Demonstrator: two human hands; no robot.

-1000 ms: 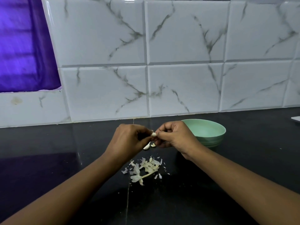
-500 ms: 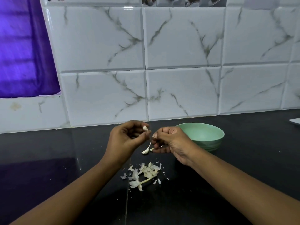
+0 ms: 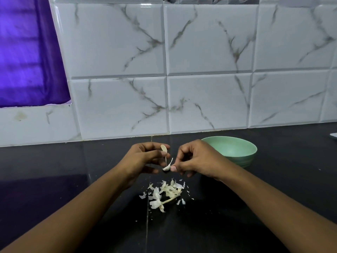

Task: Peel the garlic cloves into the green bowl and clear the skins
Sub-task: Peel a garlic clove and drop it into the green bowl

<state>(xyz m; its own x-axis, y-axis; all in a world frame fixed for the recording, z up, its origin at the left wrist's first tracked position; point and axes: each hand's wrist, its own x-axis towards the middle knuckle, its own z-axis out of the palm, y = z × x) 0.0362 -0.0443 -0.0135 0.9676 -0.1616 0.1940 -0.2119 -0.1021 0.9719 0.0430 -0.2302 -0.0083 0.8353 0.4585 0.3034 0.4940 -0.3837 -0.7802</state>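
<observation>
My left hand [image 3: 145, 157] pinches a small garlic clove [image 3: 164, 148] between thumb and forefinger above the black counter. A thin strip of skin runs down from the clove to a curled white skin piece [image 3: 168, 167], which my right hand [image 3: 197, 159] pinches at its fingertips. The two hands are a short gap apart. A pale green bowl [image 3: 235, 149] stands just behind and to the right of my right hand; its inside looks bare where visible. A heap of garlic skins and a stalk [image 3: 166, 194] lies on the counter below my hands.
The black counter [image 3: 73, 179] runs back to a white marble-pattern tiled wall [image 3: 182, 88]. A purple curtain [image 3: 27, 52] hangs at the upper left. A white object's corner [image 3: 333, 136] shows at the right edge. Tiny skin flecks are scattered near the heap.
My hands, close together a second ago, have drawn apart. The left hand rose with the clove and the right hand pulled a strip of skin down and away from it.
</observation>
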